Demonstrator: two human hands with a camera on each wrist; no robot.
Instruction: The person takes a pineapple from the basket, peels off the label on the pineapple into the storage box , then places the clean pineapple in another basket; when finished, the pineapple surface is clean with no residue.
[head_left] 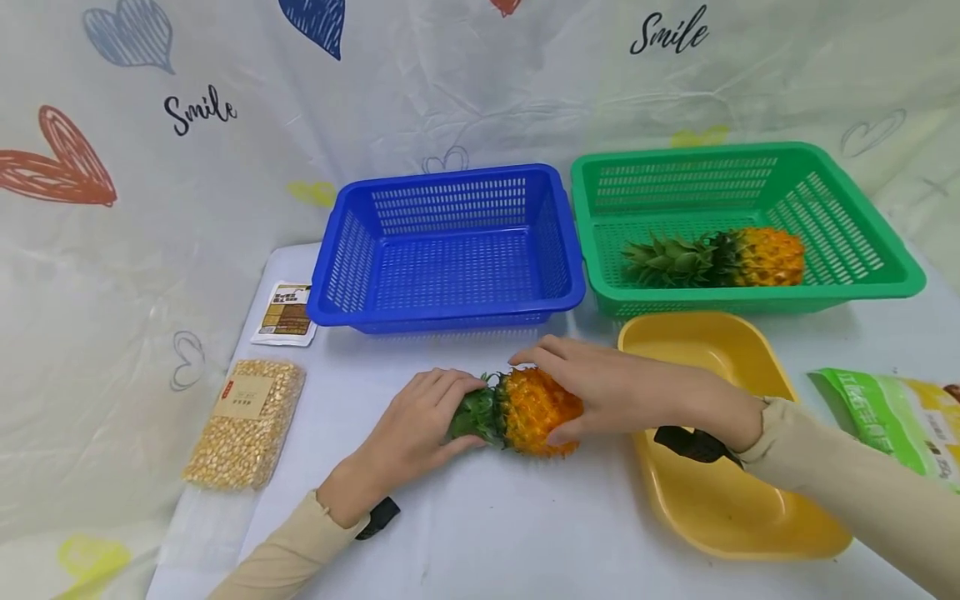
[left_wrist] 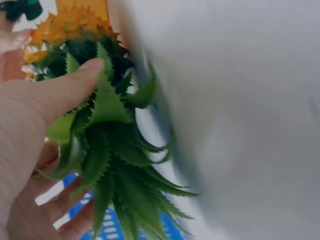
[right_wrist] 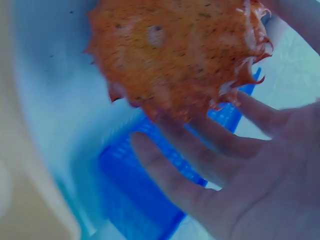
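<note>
A small orange pineapple with a green leafy crown lies on its side on the white table, its crown toward the left. My left hand holds it by the crown. In the left wrist view, the thumb of that hand presses on the leaves while the fingers pass behind them. My right hand grips the orange body from the right, thumb on the near side and fingers on the far side. The right wrist view shows the spiky base with fingertips against it; part of the thumb's contact is hidden.
A blue basket stands behind the hands. Right of it, a green basket holds another pineapple. A yellow basin sits under my right forearm. A corn kernel bag and small packet lie left; a green bag lies right.
</note>
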